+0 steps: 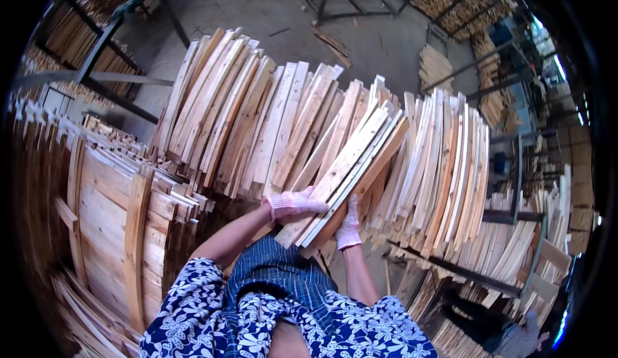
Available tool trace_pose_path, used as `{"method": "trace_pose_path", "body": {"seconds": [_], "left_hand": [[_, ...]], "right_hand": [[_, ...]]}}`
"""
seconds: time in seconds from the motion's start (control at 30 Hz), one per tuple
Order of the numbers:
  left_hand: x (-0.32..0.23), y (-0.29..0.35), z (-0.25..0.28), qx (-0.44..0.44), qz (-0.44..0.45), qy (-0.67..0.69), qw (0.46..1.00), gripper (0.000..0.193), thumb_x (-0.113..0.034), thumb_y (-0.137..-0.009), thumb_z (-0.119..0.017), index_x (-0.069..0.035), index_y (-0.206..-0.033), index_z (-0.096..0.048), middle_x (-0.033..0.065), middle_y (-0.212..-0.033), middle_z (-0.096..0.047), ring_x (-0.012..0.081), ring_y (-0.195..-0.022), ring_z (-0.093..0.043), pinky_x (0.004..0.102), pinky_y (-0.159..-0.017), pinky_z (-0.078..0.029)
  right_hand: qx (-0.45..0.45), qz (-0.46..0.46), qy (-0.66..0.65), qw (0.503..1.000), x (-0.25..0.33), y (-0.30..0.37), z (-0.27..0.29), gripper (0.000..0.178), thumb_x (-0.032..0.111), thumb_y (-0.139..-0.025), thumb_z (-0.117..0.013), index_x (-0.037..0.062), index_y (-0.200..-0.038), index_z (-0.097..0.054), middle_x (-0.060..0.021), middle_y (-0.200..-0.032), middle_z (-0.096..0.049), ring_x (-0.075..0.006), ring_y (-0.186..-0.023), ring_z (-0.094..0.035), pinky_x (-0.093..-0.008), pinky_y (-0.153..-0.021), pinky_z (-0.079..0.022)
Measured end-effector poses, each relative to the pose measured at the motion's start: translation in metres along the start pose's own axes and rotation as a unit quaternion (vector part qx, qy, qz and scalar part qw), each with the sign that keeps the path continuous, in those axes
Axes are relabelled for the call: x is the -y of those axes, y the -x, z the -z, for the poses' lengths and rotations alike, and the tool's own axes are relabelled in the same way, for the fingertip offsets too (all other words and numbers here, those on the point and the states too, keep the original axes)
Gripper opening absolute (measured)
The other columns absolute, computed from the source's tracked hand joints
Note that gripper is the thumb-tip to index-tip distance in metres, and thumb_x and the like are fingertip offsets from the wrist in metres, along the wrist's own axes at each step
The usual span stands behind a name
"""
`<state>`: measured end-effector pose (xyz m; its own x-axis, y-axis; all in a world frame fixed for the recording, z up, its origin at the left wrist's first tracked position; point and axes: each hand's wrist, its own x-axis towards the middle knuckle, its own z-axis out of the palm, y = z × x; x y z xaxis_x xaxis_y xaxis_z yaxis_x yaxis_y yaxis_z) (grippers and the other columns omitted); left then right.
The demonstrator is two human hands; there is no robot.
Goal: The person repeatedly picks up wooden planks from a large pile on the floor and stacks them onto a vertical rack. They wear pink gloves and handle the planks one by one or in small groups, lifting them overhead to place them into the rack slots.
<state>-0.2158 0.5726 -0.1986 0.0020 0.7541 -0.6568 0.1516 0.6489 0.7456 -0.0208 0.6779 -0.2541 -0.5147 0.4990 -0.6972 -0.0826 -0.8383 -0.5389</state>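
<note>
Slats of pale, straight wood (347, 170) are slanting over stacked beige timber (444, 165); pink-gloved left hand (295, 204) and right hand (348, 227) are clasping opposite near-end sides, probably suiting a stiff, heavyish bundle; its underside is hiding.

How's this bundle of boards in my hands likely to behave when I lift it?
The bundle of boards looks fairly stiff, as its long pieces show no sag. It may slide apart: no strap shows, just the left hand and right hand at its sides. Its far end may dip, because both hands hold it near the close end.
</note>
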Motion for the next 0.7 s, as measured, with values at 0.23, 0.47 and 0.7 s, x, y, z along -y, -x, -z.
{"method": "trace_pose_path", "body": {"seconds": [0.23, 0.47, 0.7], "left_hand": [[0.004, 0.099, -0.044, -0.098, -0.015, 0.115, 0.988, 0.094, -0.054, -0.072, -0.07, -0.01, -0.151, -0.043, 0.0194, -0.125, -0.069, 0.0359, -0.11, -0.068, 0.0409, -0.091, -0.056], [0.065, 0.183, -0.091, -0.353, -0.226, 0.294, 0.859, 0.106, -0.039, -0.079, -0.085, -0.004, -0.159, -0.025, 0.0201, -0.148, -0.048, 0.0288, -0.14, -0.046, 0.0396, -0.116, -0.039], [0.056, 0.405, -0.089, -0.561, -0.216, 0.354, 0.717, 0.114, -0.054, -0.077, -0.085, 0.001, -0.155, -0.023, 0.0222, -0.133, -0.059, 0.0286, -0.128, -0.057, 0.0387, -0.106, -0.048]], "right_hand": [[0.099, 0.115, 0.168, 0.974, -0.011, 0.051, -0.007, 0.082, 0.065, -0.1, -0.047, 0.0072, -0.157, -0.036, -0.0132, -0.155, -0.045, -0.0313, -0.139, -0.046, -0.0438, -0.117, -0.039], [0.202, 0.129, 0.373, 0.896, -0.028, 0.173, -0.159, 0.089, 0.062, -0.097, -0.055, 0.0016, -0.157, -0.032, -0.0198, -0.154, -0.041, -0.0328, -0.137, -0.046, -0.0437, -0.113, -0.04], [0.559, 0.028, 0.354, 0.749, -0.096, 0.201, -0.292, 0.069, 0.032, -0.102, -0.061, 0.0016, -0.156, -0.03, -0.0146, -0.142, -0.052, -0.0243, -0.126, -0.058, -0.0386, -0.106, -0.051]]}}
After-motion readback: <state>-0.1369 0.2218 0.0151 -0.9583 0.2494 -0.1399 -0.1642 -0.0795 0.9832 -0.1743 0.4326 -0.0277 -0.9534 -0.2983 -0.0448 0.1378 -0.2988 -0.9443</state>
